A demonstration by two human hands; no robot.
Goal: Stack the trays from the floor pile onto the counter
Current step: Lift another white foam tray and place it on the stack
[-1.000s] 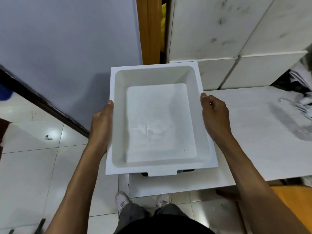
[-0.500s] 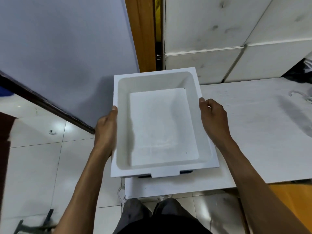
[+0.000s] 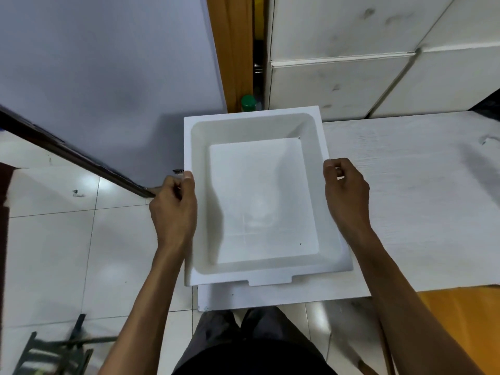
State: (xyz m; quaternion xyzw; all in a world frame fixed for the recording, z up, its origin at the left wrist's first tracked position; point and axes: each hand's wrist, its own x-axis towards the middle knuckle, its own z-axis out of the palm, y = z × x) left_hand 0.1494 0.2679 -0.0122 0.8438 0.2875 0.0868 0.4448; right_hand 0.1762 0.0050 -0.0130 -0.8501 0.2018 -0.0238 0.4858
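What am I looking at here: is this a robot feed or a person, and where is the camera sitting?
There is no machine here. These are a person's two bare hands, seen by one wide-angle camera worn on the head, looking forward and down. The left hand and the right hand each grip a side rim of a white tray, which is empty. The tray is over the left end of the white counter; I cannot tell whether it already rests on it. Left of the counter is tiled floor, and a green bottle cap shows behind the tray.
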